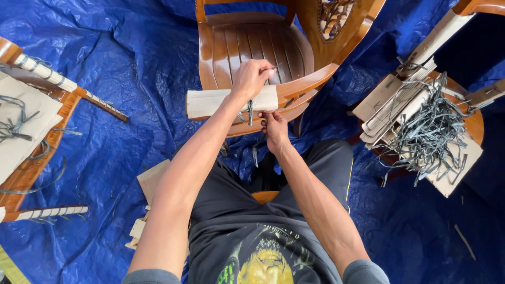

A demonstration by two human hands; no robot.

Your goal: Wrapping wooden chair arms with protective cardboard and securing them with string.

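A beige flat bundle of folded paper sheets (210,102) lies across the front edge of a brown plastic chair (247,44). A thin grey strap (250,112) runs around the bundle near its right end. My left hand (251,79) is above the bundle and pinches the strap's upper end between its fingertips. Just below the chair's edge, my right hand (274,130) grips the strap's lower end. Both hands are close together, one above the other.
A blue tarp (131,68) covers the floor. At the right, a heap of grey straps (428,131) lies on stacked beige sheets (386,105). At the left, a wooden frame (31,168) carries more sheets and straps. Cardboard pieces (152,179) lie by my left knee.
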